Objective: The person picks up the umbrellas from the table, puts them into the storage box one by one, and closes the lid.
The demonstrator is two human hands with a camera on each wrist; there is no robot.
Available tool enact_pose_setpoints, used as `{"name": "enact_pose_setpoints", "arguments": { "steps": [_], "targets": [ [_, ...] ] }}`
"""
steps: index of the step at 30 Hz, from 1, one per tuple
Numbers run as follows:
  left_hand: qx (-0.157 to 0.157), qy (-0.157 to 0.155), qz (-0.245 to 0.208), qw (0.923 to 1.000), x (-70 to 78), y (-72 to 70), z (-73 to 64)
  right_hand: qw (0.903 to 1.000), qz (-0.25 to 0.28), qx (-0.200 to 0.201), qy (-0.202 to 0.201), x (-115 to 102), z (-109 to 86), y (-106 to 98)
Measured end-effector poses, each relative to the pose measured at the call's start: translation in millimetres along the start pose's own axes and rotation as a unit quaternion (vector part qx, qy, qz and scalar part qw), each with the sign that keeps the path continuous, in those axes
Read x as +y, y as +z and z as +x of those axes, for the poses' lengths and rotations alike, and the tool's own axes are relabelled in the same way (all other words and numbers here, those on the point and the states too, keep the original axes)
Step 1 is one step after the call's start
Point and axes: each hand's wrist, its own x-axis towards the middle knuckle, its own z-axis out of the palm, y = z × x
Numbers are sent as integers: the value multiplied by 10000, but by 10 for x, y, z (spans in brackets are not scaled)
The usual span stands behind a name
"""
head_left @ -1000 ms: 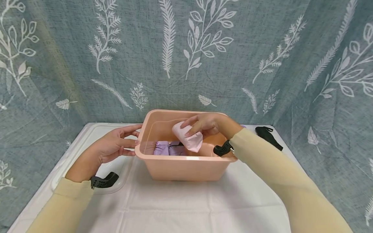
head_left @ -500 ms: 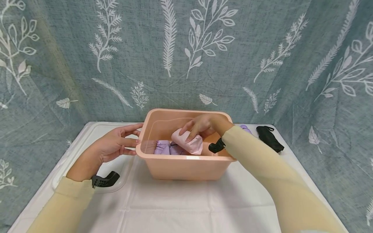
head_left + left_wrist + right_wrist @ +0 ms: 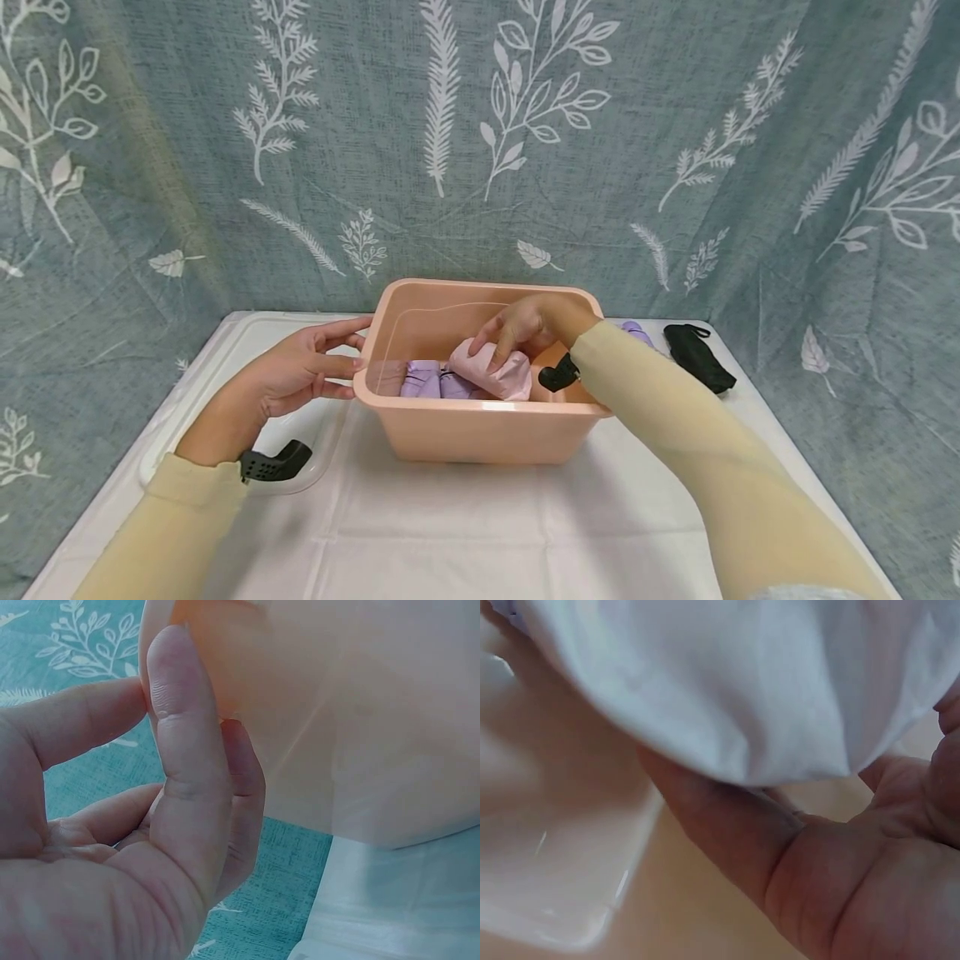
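Observation:
My right hand [image 3: 527, 324] reaches into a peach plastic bin [image 3: 480, 433] and holds a smooth pink rolled bundle [image 3: 491, 371] by its upper side. Low in the bin the bundle lies tilted, beside two purple rolled bundles [image 3: 422, 382] with thin dark cords. Up close in the right wrist view, the pale bundle [image 3: 735, 690] hides most of the fingertips. My left hand [image 3: 303, 371] touches the bin's left rim with its fingers spread. In the left wrist view, the thumb [image 3: 187, 712] lies against the bin wall [image 3: 360, 750].
A whitish lid [image 3: 251, 325] lies flat on the white-covered table [image 3: 442, 533] under my left arm. Right of the bin are a black pouch [image 3: 697, 358] with a loop and another purple bundle [image 3: 636, 332], partly behind my sleeve. A patterned curtain [image 3: 480, 233] stands behind.
My right hand has lowered the pink bundle deeper into the bin, against the purple bundles. My left hand has stayed at the rim.

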Motion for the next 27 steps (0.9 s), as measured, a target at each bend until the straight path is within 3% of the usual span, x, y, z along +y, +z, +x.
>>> {"name": "enact_pose_setpoints", "arguments": {
  "steps": [10,18,27],
  "targets": [
    [-5,43,-8,10000,21,7,-11,9995,-206,212,138,16,-19,36],
    [42,-8,-42,10000,11,0,-2,9957,-902,206,48,53,34,86],
    [-2,58,-62,10000,3,-3,-11,9838,-1526,720,599,96,92,44]
  ]
}}
